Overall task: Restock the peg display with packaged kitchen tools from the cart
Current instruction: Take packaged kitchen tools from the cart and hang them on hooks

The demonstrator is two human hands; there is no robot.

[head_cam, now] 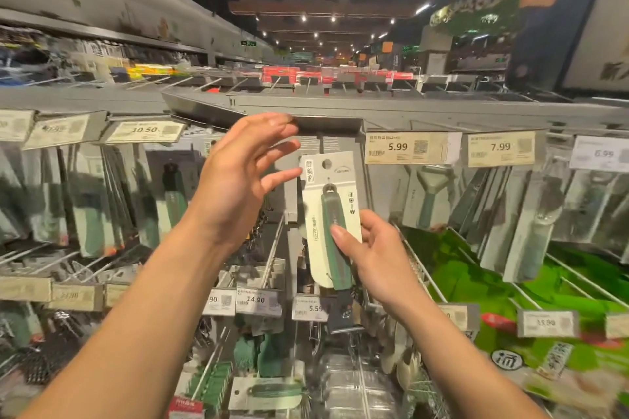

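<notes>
My right hand (371, 248) grips the packaged tool (315, 204) just left of the 5.99 price tag (405, 147), long axis upright, hang hole (326, 164) uppermost. My left hand (245, 177), further left, fingers spread, holds nothing.

Left hand (238, 180) splayed, right hand (371, 248) curled

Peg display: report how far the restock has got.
Done: the peelers under the 5.99 tag hang stocked, as do the packs to the left. In hand: the right hand grips a carded green-handled tool, held up before the bare middle slot, not yet hung; the left hand is open beside it. Left: hang it; a similar pack lies below.
</notes>
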